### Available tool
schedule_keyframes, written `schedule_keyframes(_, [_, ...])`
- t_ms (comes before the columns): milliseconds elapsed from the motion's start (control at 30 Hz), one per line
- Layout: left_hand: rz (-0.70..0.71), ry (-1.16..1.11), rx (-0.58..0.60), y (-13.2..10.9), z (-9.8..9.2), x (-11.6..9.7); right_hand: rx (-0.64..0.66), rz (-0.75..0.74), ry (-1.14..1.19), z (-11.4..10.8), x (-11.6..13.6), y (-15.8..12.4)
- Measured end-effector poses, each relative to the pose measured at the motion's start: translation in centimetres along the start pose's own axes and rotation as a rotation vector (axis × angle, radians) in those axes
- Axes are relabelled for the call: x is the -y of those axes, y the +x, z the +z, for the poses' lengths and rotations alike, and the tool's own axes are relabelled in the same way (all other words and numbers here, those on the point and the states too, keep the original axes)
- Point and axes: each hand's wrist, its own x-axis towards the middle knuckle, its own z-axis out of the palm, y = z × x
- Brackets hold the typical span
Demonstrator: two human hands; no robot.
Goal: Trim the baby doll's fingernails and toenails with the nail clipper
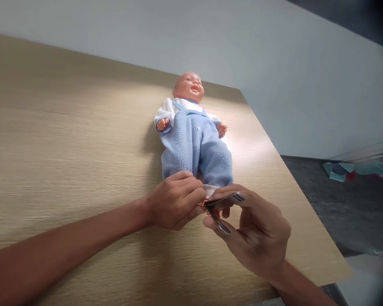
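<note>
A baby doll (191, 136) in light blue fleece overalls and a white shirt lies on its back, head toward the far edge. My left hand (178, 200) is closed around the doll's foot on the left, which is mostly hidden by my fingers. In my right hand (258, 229) is a metal nail clipper (223, 204), pinched between thumb and fingers with its lever spread from its body. The clipper's tip touches the doll's toes beside my left fingertips. A white cuff shows at the other leg's end, just above my right fingers.
The doll lies on a light wooden table (83, 140), whose right edge slants down toward the near right. Beyond it stands a pale wall. On the dark floor at right are a turquoise and red item (340, 171) and thin rails.
</note>
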Motion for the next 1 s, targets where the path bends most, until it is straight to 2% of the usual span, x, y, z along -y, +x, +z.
schedule_keyframes(167, [0.018,-0.001,-0.018,-0.1,0.0,0.2,0.028,-0.053,-0.074,0.0,0.5,0.5])
schedule_keyframes(500, [0.069,-0.04,-0.002,0.0,-0.4,0.5,0.163,0.022,-0.127,-0.1,0.7,1.4])
schedule_keyframes(567, [0.086,-0.058,0.022,0.0,-0.5,0.6,0.185,0.115,-0.054,-0.2,0.3,1.1])
schedule_keyframes(700, [0.084,-0.056,0.121,-0.2,-1.0,0.9,0.147,0.378,0.26,-0.6,-0.5,1.0])
schedule_keyframes(867, [0.101,0.072,0.308,-0.4,-1.6,0.8,0.187,0.49,0.433,-0.8,-0.8,1.5])
schedule_keyframes(1000, [0.142,0.155,0.342,-0.3,-1.6,-0.2,0.252,0.586,0.521,-0.6,-1.0,0.8])
